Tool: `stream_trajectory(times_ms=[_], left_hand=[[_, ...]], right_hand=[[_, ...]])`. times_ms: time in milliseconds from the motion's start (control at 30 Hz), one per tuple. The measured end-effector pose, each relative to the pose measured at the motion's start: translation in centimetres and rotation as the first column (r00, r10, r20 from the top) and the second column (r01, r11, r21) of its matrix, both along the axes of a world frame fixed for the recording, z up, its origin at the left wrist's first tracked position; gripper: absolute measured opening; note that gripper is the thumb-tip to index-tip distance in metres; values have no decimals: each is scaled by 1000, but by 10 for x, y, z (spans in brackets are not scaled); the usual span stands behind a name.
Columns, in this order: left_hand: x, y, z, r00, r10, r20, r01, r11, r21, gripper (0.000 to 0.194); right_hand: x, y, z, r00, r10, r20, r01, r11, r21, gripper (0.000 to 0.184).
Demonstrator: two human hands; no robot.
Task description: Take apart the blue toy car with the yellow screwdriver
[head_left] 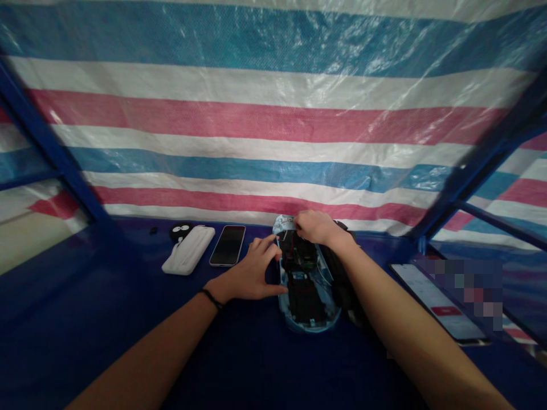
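A light blue toy car shell [310, 326] lies with its hollow side up on the dark blue surface. Black parts and thin wires fill its inside. My left hand [252, 272] is at the shell's left edge, thumb and fingers spread apart, fingertips at or very near the rim. Over the far end of the shell, my right hand [316, 228] has its fingers curled in and pressed together; whatever they pinch is hidden. A dark, bulky thing [339, 279] lies against the shell's right side, partly covered by my right forearm.
To the left lie a white power bank [188, 251], a dark-screened phone [228, 246] and a black item with cartoon eyes [178, 230]. A lit phone [436, 302] rests at the right. Behind stands a striped plastic sheet [273, 122] between blue metal bars [72, 176].
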State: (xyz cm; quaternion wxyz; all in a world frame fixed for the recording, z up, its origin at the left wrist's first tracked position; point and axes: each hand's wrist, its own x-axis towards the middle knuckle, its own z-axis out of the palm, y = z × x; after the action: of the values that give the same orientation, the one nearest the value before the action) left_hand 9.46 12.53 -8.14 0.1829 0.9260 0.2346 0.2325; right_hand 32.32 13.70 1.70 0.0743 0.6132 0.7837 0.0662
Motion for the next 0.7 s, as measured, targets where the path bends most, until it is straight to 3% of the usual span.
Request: stream_trajectory(times_ms=[467,700], left_hand=[[0,1,0,1000,-10,22,10,1000,9,60],[-1,0,2,1000,-16,14,16,1000,11,58]], right_hand=[[11,10,-7,998,22,-53,-20,999,31,33],[21,10,-1,980,46,-195,-47,999,2,28]])
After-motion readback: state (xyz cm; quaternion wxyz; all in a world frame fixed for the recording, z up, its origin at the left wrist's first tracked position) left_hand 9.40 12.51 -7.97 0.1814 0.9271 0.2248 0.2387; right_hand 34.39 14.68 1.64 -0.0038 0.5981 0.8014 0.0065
